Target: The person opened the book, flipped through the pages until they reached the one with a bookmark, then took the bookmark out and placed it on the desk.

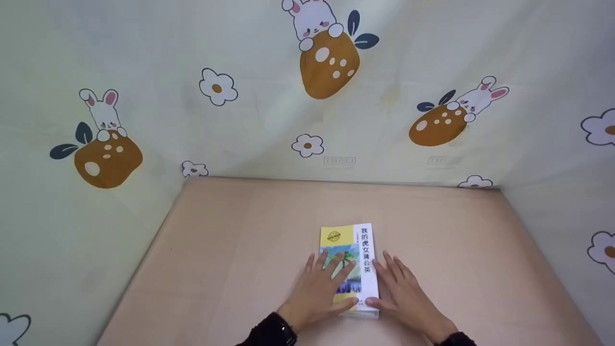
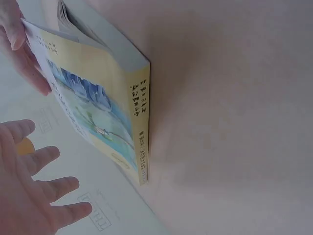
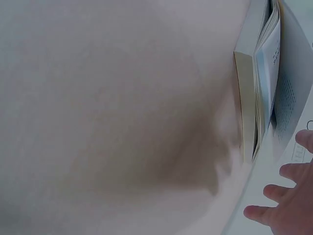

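Note:
A paperback book (image 1: 366, 283) with a yellow, white and blue illustrated cover lies face up on the table. Its front cover (image 3: 289, 93) stands slightly raised from the pages along the right side in the right wrist view. My left hand (image 1: 317, 288) hovers over or rests on the cover's left part, fingers spread and straight; the left wrist view shows its fingertips (image 2: 73, 185) apart from the cover. Along the book's right edge is my right hand (image 1: 408, 298), its fingers extended and its thumb at the cover's lower right. Whether that thumb presses the cover I cannot tell.
The book rests on a tan tabletop (image 1: 230, 250). Behind and at the sides hangs a pale cloth (image 1: 259, 120) printed with rabbits, strawberries and flowers. Dark sleeves (image 1: 271, 331) cover both forearms near the bottom edge.

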The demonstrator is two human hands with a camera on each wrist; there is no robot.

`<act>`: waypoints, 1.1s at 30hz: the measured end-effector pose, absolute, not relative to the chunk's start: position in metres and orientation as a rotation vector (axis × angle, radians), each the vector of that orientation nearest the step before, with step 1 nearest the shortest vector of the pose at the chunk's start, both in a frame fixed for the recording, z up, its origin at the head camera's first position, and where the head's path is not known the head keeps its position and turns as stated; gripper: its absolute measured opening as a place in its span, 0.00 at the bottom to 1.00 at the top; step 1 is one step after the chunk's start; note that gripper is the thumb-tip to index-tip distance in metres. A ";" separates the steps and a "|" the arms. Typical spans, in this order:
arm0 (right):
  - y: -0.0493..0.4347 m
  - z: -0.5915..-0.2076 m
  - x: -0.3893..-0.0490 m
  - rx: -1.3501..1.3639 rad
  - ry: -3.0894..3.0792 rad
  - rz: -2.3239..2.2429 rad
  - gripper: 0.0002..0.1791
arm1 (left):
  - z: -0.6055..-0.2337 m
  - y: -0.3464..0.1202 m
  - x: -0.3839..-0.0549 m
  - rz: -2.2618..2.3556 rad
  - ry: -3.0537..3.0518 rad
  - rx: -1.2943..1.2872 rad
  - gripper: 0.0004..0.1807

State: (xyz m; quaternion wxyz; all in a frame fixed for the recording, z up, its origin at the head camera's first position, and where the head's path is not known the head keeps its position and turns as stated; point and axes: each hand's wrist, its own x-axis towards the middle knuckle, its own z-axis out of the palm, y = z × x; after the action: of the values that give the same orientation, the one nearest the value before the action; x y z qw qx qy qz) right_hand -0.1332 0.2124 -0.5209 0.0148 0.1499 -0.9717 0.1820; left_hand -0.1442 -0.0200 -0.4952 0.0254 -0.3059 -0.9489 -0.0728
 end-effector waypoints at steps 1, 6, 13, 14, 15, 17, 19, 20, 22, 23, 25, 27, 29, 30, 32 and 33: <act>0.213 -0.522 -0.133 0.459 -3.027 0.587 0.49 | -0.497 -0.019 -0.144 -0.217 -2.948 -0.952 0.40; 0.215 -0.529 -0.131 0.440 -3.039 0.676 0.48 | -0.502 -0.012 -0.141 -0.211 -2.998 -0.980 0.42; 0.217 -0.539 -0.130 0.464 -3.047 0.680 0.46 | -0.514 -0.005 -0.137 -0.211 -3.005 -1.002 0.43; 0.217 -0.541 -0.130 0.473 -3.043 0.673 0.46 | -0.516 -0.005 -0.137 -0.204 -3.014 -0.999 0.44; 0.218 -0.543 -0.129 0.484 -3.038 0.668 0.45 | -0.517 -0.004 -0.136 -0.200 -3.025 -0.997 0.44; 0.218 -0.545 -0.128 0.496 -3.040 0.653 0.45 | -0.519 -0.004 -0.134 -0.179 -3.066 -0.987 0.44; 0.218 -0.548 -0.128 0.503 -3.056 0.642 0.45 | -0.522 -0.005 -0.132 -0.132 -3.089 -0.978 0.44; 0.218 -0.549 -0.127 0.504 -3.067 0.642 0.45 | -0.523 -0.005 -0.132 -0.106 -3.087 -0.977 0.44; 0.218 -0.550 -0.127 0.509 -3.088 0.626 0.45 | -0.525 -0.005 -0.131 -0.046 -3.064 -0.974 0.43; 0.217 -0.551 -0.127 0.516 -3.092 0.624 0.45 | -0.526 -0.005 -0.131 -0.015 -3.043 -0.971 0.43; 0.217 -0.551 -0.127 0.534 -3.086 0.634 0.45 | -0.527 -0.006 -0.131 0.035 -3.000 -0.970 0.41; 0.216 -0.552 -0.128 0.558 -3.068 0.656 0.45 | -0.527 -0.006 -0.131 0.074 -2.968 -0.971 0.40; 0.217 -0.552 -0.129 0.581 -3.048 0.700 0.44 | -0.527 -0.006 -0.132 0.087 -2.961 -0.970 0.39; 0.218 -0.553 -0.130 0.593 -3.041 0.730 0.44 | -0.527 -0.005 -0.132 0.083 -2.967 -0.966 0.38; 0.219 -0.554 -0.131 0.620 -3.027 0.807 0.44 | -0.526 -0.005 -0.132 0.065 -2.985 -0.949 0.38; 0.220 -0.555 -0.132 0.633 -3.020 0.852 0.44 | -0.527 -0.005 -0.132 0.050 -2.994 -0.935 0.38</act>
State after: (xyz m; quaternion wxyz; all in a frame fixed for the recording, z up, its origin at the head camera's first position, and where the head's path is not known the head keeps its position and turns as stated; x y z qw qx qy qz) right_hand -0.1320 0.2200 -0.5548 -0.0297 0.1977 -0.9430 0.2660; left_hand -0.1321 -0.0048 -0.5265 0.0022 -0.2982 -0.9544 0.0161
